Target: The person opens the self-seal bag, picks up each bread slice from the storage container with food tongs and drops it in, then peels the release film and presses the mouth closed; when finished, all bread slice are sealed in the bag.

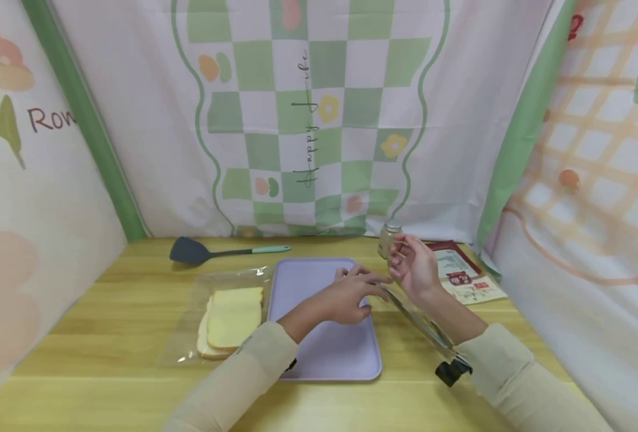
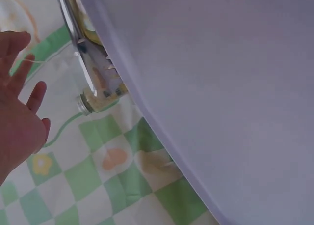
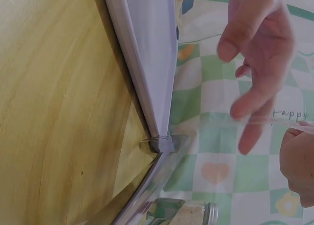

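Note:
My left hand (image 1: 346, 297) hovers over the right side of a lilac tray (image 1: 332, 354), fingers spread and reaching rightward. In the right wrist view its thumb stays apart from the fingers, and a thin clear strand (image 3: 282, 121) runs from near its fingertips to my right hand (image 3: 299, 166). That hand pinches the strand between thumb and curled fingers, close in front of a small glass jar (image 1: 385, 240) with a metal lid. A long, clear, shiny-edged thing (image 1: 413, 318) slants below the right forearm, beside the tray; what it is, I cannot tell.
Bread slices (image 1: 235, 318) lie on clear plastic wrap (image 1: 189, 327) left of the tray. Behind them is a dark spatula (image 1: 192, 251) with a mint handle end. A printed pouch (image 1: 465, 279) lies right of the jar. Patterned cloth (image 1: 319, 120) surrounds the wooden table (image 1: 108, 360).

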The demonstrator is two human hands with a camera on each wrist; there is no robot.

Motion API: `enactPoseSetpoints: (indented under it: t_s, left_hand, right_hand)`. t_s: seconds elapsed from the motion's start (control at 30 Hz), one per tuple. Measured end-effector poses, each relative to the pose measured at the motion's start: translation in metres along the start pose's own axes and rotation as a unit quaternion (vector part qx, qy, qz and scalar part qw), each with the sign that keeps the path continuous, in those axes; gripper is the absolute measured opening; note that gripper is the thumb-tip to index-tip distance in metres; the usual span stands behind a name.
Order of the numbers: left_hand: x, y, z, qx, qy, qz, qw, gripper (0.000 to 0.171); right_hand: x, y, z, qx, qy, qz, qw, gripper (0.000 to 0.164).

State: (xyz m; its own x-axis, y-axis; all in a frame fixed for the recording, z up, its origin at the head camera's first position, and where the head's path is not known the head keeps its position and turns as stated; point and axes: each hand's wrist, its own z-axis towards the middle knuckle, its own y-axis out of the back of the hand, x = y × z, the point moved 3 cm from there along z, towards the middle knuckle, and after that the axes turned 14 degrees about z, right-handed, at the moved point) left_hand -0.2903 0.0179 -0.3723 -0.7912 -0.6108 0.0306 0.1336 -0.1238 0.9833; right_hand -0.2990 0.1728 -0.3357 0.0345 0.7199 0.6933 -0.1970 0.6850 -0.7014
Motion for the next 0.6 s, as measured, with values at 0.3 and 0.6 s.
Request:
enactPoseSetpoints:
  t_s: [0.3, 0.6]
  left_hand:
    - [0.012, -0.010, 0.013, -0.022, 0.065, -0.033, 0.9971, 0.044]
    - [0.021, -0.012, 0.028, 0.002, 0.131, -0.036, 0.9908, 0.030]
  right_hand:
    - [0.026, 0.006, 0.000, -0.010, 0.041, -0.022, 0.999, 0.024]
    - [0.066, 0.007, 0.000, 0.017, 0.084, 0.056, 0.995, 0.015]
